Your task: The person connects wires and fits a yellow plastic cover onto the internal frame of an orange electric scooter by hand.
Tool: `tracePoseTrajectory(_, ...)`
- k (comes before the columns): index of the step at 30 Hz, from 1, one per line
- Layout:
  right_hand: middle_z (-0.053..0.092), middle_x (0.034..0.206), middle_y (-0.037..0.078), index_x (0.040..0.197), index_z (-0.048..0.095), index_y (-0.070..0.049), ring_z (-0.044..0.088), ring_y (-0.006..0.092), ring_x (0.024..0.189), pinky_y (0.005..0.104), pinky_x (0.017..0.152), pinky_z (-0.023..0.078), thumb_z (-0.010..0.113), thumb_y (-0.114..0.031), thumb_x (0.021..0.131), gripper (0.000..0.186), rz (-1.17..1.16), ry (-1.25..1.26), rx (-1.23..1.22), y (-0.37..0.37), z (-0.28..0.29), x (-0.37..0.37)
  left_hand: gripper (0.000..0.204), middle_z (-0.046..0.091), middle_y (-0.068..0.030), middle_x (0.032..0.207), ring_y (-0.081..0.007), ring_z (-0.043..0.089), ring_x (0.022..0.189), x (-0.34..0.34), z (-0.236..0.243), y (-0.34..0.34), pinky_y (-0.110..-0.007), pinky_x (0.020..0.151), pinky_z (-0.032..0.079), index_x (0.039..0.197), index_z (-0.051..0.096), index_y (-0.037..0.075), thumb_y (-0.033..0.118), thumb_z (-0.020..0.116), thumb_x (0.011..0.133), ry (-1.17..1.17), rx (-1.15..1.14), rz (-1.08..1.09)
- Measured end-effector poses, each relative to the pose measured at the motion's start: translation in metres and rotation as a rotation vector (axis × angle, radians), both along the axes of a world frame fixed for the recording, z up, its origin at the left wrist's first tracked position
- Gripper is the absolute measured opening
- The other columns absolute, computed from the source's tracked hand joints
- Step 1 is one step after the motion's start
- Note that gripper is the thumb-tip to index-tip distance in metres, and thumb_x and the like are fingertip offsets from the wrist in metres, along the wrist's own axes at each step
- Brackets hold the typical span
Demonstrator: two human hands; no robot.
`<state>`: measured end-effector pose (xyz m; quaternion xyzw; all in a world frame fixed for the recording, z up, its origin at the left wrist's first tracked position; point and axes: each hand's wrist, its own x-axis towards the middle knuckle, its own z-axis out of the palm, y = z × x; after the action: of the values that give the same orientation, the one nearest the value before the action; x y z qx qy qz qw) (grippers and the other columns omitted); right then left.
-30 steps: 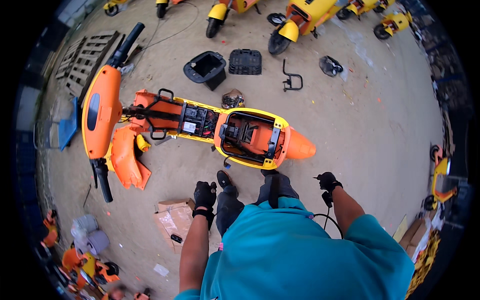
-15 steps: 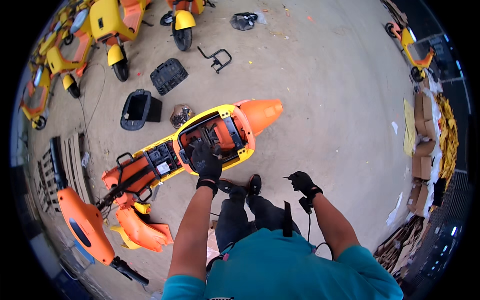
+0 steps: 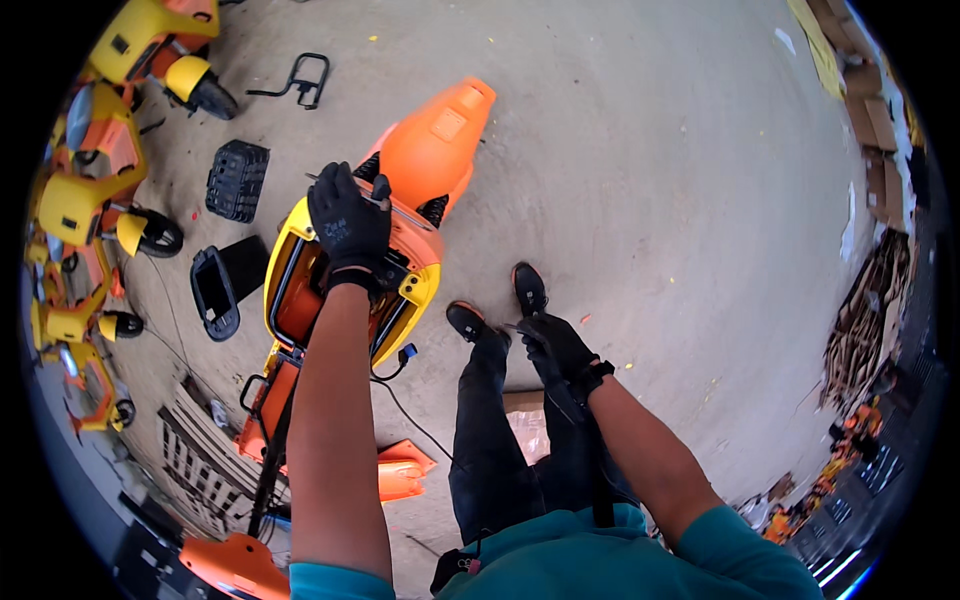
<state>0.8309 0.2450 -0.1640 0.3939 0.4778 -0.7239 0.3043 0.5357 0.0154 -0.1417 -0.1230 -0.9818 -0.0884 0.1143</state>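
Observation:
A partly stripped yellow and orange scooter body [image 3: 424, 290] lies in front of me, its frame bay uncovered. Over its rear end is my left hand [image 3: 350, 225], in a black glove. The fingers are curled over a thin grey rod-like thing [image 3: 374, 199], which shows at both sides of them; its kind is unclear. Beyond the hand extends the orange tail cover [image 3: 440, 135], with black springs beside it. My right hand [image 3: 557, 347], also gloved, is closed in front of my legs. A thin dark pointed thing [image 3: 514, 328] sticks out of it, too small to name.
A black open bin [image 3: 212, 295], a black ribbed cover [image 3: 238, 180] and a bent black bracket [image 3: 305, 82] lie left of the scooter. Yellow scooters [image 3: 75, 215] stand at far left. A cable with a blue connector [image 3: 407, 352] hangs beside the body. Flattened cardboard [image 3: 868, 320] is stacked right.
My left hand has come out of the frame bay and moved to the scooter's rear end. My right hand has come in closer to my legs. The whole view has turned and shifted.

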Motion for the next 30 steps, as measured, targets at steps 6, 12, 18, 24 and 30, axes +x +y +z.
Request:
tracePoseTrajectory(6, 0.060, 0.075, -0.002, 0.093, 0.067, -0.009, 0.056, 0.0071, 0.065, 0.0228, 0.063, 0.047, 0.058, -0.027, 0.096, 0.020, -0.217, 0.021, -0.124, -0.019, -0.057, -0.022, 0.051, 0.058, -0.0128, 0.124, -0.0317, 0.053, 0.117, -0.006, -0.019, 0.020, -0.049, 0.103, 0.033, 0.121, 0.056, 0.005, 0.040, 0.066, 0.084, -0.059, -0.146, -0.014)
tracePoseTrajectory(12, 0.058, 0.073, 0.001, 0.091, 0.063, -0.008, 0.055, 0.0109, 0.061, 0.0278, 0.059, 0.050, 0.058, -0.036, 0.094, 0.028, -0.313, -0.050, -0.219, -0.044, -0.114, -0.068, 0.047, 0.058, -0.0144, 0.122, -0.0330, 0.052, 0.117, -0.005, -0.019, 0.024, -0.047, 0.101, 0.034, 0.118, 0.058, 0.006, 0.043, 0.061, 0.089, -0.094, -0.397, -0.128)
tracePoseTrajectory(18, 0.058, 0.073, 0.004, 0.090, 0.065, -0.006, 0.056, 0.0141, 0.061, 0.0296, 0.059, 0.051, 0.056, -0.033, 0.093, 0.028, -0.342, -0.052, -0.226, -0.054, -0.156, -0.100, 0.030, 0.062, -0.0119, 0.115, -0.0347, 0.060, 0.102, -0.018, -0.023, 0.028, -0.048, 0.090, 0.042, 0.114, 0.061, 0.011, 0.032, 0.055, 0.093, -0.194, -0.555, -0.321)
tracePoseTrajectory(24, 0.058, 0.070, 0.006, 0.087, 0.065, -0.004, 0.055, 0.0152, 0.059, 0.0308, 0.055, 0.048, 0.058, -0.036, 0.092, 0.033, -0.328, -0.010, -0.208, -0.067, -0.179, -0.114, 0.025, 0.064, -0.0127, 0.109, -0.0366, 0.061, 0.097, -0.021, -0.019, 0.029, -0.049, 0.084, 0.046, 0.112, 0.063, 0.013, 0.026, 0.052, 0.093, -0.297, -0.607, -0.366)
tracePoseTrajectory(30, 0.055, 0.073, 0.002, 0.091, 0.064, -0.007, 0.048, 0.0110, 0.059, 0.0279, 0.054, 0.043, 0.059, -0.041, 0.093, 0.035, -0.253, 0.056, -0.211, -0.069, -0.187, -0.116, 0.022, 0.064, -0.0113, 0.105, -0.0368, 0.060, 0.095, -0.021, -0.021, 0.031, -0.048, 0.083, 0.046, 0.107, 0.063, 0.013, 0.026, 0.053, 0.092, -0.305, -0.583, -0.359)
